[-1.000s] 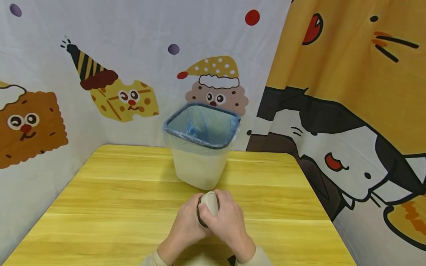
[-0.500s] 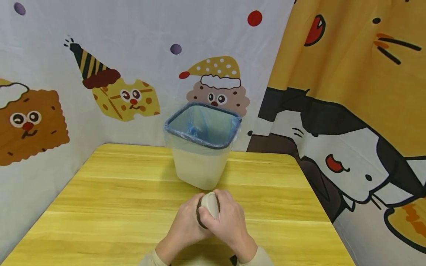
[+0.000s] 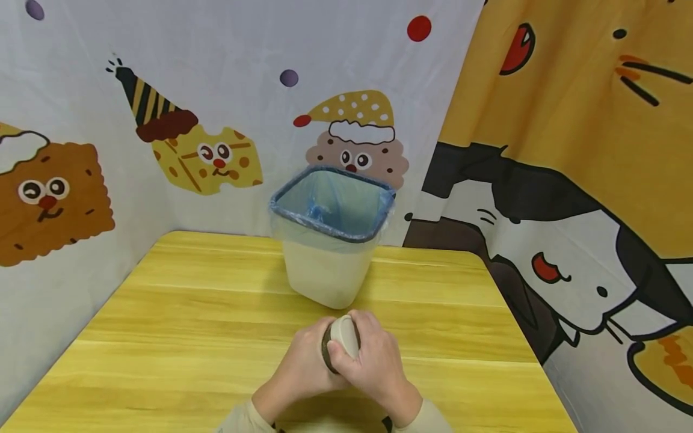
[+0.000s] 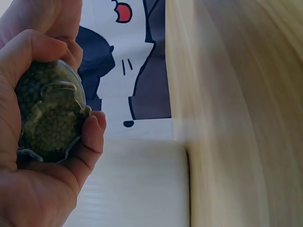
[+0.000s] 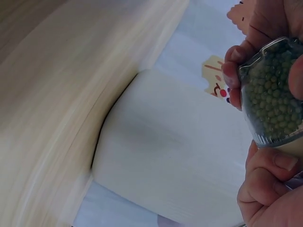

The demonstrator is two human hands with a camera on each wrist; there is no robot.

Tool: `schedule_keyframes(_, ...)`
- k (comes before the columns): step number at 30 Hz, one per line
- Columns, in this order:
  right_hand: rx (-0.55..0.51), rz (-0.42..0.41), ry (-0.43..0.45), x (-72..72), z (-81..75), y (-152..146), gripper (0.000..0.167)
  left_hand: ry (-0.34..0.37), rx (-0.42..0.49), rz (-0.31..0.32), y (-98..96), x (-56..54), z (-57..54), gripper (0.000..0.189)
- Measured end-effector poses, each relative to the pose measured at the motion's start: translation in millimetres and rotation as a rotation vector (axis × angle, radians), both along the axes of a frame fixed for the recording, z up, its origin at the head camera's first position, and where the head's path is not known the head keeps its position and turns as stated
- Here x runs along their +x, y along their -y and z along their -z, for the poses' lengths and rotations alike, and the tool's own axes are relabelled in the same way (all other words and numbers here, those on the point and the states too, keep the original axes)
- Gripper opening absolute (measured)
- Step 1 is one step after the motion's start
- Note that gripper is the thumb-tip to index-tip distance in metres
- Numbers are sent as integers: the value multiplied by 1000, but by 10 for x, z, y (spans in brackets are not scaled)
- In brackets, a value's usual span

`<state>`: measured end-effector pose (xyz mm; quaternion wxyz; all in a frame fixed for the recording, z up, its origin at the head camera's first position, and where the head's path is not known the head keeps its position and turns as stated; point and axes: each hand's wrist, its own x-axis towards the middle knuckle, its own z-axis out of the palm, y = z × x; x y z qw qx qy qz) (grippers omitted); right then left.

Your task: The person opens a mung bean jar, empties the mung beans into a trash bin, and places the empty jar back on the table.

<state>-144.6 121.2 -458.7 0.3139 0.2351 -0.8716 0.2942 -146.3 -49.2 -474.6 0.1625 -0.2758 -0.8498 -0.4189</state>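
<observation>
At the far left, a brown cracker figure (image 3: pixel 81 174) is printed on the white wall cloth (image 3: pixel 216 48), followed by a yellow cheese figure (image 3: pixel 189 168) in a striped party hat. Below, the wood-grained table (image 3: pixel 151 325) is seen. The left hand (image 3: pixel 305 364), reaching from a pale sleeve (image 3: pixel 246 419), is curled round the body of a transparent jar (image 5: pixel 272 92), through which round green beans are seen. A whitish bin (image 3: pixel 327 273) is stood upright on the table, just beyond the hands, its dark rim covered by a thin blue bag (image 3: pixel 319 211). In front of it, the jar is held above the tabletop, between the two hands, with its cream lid (image 3: pixel 346 335) turned upward. A pinkish figure (image 3: pixel 373 155) in a dotted cap is partly hidden by the bin. The lid is gripped by the right hand (image 3: pixel 376 364), its thumb laid across the top. At the far right, an orange curtain (image 3: pixel 568 108) is hung, printed with large cartoon animals.
</observation>
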Motion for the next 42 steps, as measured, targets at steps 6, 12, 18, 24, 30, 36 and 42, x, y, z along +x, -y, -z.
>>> schedule_keyframes(6,-26,3,114,21,39,-16,43,191,-28,36,20,-14,36,74)
schedule_keyframes(12,-69,128,354,-19,30,22,42,332,43,4,-95,-73,105,73)
schedule_keyframes(18,-118,189,430,-22,29,10,44,265,28,-52,-197,-80,125,70)
schedule_keyframes(24,-71,198,310,-41,49,25,41,232,-4,-57,-163,-105,116,74)
schedule_keyframes(30,-51,146,174,-79,47,26,40,192,15,-42,-121,-110,54,76)
schedule_keyframes(36,-4,66,33,-107,13,-19,46,143,24,-16,-79,-110,-20,79)
schedule_keyframes(42,48,-35,-86,-167,-5,-80,55,277,29,53,-1,-151,-53,84)
